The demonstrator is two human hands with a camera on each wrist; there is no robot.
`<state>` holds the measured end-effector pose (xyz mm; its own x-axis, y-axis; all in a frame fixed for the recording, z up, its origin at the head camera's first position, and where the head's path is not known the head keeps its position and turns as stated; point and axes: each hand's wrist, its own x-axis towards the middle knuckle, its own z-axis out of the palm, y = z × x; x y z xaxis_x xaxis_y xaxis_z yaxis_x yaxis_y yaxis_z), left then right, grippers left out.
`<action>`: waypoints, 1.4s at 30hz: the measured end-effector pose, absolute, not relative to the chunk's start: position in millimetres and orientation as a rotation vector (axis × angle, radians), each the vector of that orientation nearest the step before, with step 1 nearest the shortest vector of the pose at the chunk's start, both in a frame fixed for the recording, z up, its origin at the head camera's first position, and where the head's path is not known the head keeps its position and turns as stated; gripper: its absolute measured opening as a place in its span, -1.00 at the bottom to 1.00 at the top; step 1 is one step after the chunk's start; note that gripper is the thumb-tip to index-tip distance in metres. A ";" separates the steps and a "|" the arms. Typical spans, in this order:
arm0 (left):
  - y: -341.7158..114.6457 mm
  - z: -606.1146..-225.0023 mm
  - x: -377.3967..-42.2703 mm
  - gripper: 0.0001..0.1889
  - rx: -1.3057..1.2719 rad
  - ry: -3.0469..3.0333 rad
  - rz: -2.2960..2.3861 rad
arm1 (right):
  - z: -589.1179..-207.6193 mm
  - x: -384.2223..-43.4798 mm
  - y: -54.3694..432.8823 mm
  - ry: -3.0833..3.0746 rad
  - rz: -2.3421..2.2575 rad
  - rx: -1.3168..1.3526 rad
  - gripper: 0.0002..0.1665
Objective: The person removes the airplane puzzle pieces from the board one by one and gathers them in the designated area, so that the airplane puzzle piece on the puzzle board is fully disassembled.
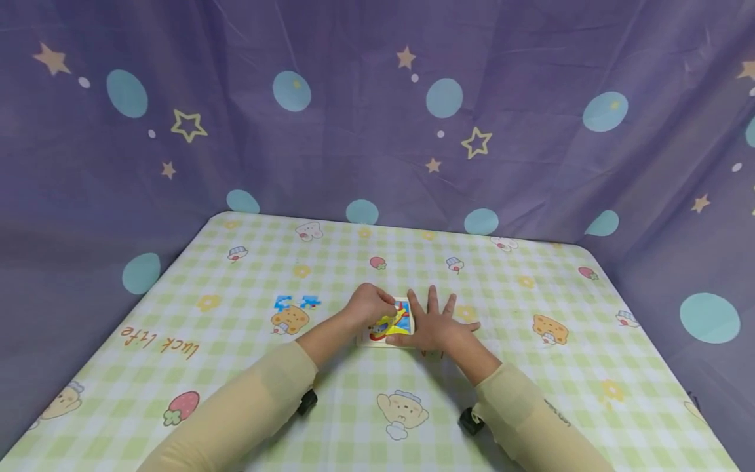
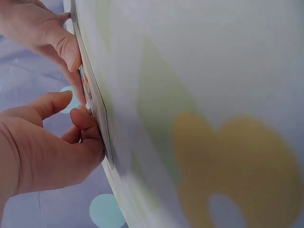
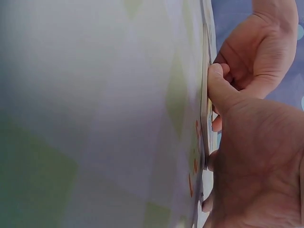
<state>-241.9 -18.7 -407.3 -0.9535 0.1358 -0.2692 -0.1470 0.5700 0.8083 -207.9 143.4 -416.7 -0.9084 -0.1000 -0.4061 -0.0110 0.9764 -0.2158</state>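
Note:
A small jigsaw puzzle (image 1: pixel 403 322) with a yellow, red and blue picture in a pale frame lies on the table, partly covered by both hands. My left hand (image 1: pixel 368 307) reaches over its left part with bent fingers. In the left wrist view, the left thumb (image 2: pixel 59 102) stands apart from the curled fingers (image 2: pixel 85 123) at the puzzle's surface; whether a piece is under them is hidden. With fingers spread, my right hand (image 1: pixel 436 328) rests over the puzzle's right side. Its thumb (image 3: pixel 221 88) lies on the near edge of the frame in the right wrist view.
Two loose blue puzzle pieces, one left (image 1: pixel 283 302) and one right (image 1: pixel 309 301), lie to the left of the puzzle. A green-and-white checked cloth (image 1: pixel 236 367) with printed cartoons covers the table. Behind it hangs a purple curtain (image 1: pixel 366 151) with stars and dots.

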 end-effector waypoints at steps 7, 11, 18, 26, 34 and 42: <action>-19.3 -408.2 -243.1 -0.86 -0.053 2.437 1.392 | -418.2 -209.9 143.6 2.699 -0.283 -0.064 0.38; -19.5 -410.1 -244.4 -0.87 -0.076 2.430 1.420 | -417.8 -209.5 143.9 2.698 -0.286 -0.070 0.38; -20.0 -411.0 -241.8 -0.88 -0.053 2.449 1.479 | -417.3 -208.9 143.0 2.692 -0.286 -0.086 0.39; -15.0 -413.0 -239.3 -0.81 0.006 2.554 1.468 | -417.2 -208.5 143.1 2.698 -0.284 -0.084 0.38; -11.3 -416.0 -240.0 -0.75 -0.005 2.625 1.391 | -417.9 -208.8 143.7 2.702 -0.290 -0.084 0.38; -9.8 -414.2 -239.3 -0.72 0.015 2.625 1.354 | -416.4 -208.3 144.2 2.699 -0.301 -0.090 0.39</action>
<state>-239.3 -9.8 -414.2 -0.9823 0.0945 -0.1618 -0.0771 0.5833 0.8086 -208.3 144.2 -416.4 -0.9093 -0.1088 -0.4017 -0.0175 0.9744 -0.2242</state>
